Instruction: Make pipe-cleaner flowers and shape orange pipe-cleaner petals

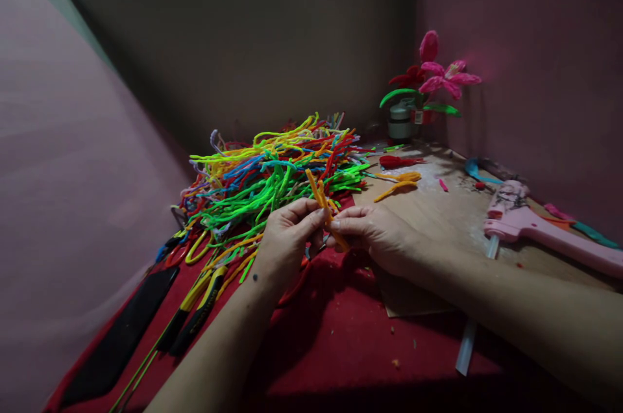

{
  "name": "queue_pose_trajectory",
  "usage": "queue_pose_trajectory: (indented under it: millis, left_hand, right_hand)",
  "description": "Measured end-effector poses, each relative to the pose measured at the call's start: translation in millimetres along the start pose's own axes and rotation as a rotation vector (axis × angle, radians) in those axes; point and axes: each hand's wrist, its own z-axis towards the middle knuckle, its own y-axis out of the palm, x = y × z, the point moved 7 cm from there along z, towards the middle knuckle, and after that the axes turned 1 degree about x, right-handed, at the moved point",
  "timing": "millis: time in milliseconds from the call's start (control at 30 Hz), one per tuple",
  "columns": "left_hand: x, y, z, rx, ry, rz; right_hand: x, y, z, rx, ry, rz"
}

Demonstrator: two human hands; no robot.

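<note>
My left hand (298,231) pinches an orange pipe cleaner (317,187) between thumb and fingers; its ends stick up above the fingertips. Close against it, my right hand (374,231) grips the same orange pipe cleaner lower down, where a piece comes out below the fingers. Behind both hands spreads a big heap of pipe cleaners (277,182) in green, yellow, red, blue and other colours. Two looped orange pieces (396,187) and a red bundle (399,162) lie on the board beyond my right hand. Scissors, partly hidden, lie under my hands.
A pink glue gun (535,231) with a clear glue stick rests on the wooden board (438,186) at right. Pink pipe-cleaner flowers (445,75) stand at the back by a small jar (400,122). Yellow-and-black pliers (199,309) and a black flat object (121,335) lie left on the red cloth (341,335).
</note>
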Motion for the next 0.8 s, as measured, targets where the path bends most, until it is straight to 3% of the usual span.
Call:
queue_pose_trajectory:
  millis: [267, 467, 800]
  left_hand:
    - [0.9, -6.2, -0.5, 0.109, 0.018, 0.084]
    - [12.0, -4.5, -1.6, 0.158, 0.177, 0.168]
    - [19.7, -6.9, -4.6, 0.231, 0.290, 0.140]
  right_hand:
    - [-6.6, -1.7, -1.3, 0.058, -0.052, -0.026]
    - [-11.8, -1.1, -4.0, 0.050, -0.056, -0.068]
    - [-14.3, -2.2, 0.0, 0.000, -0.155, -0.023]
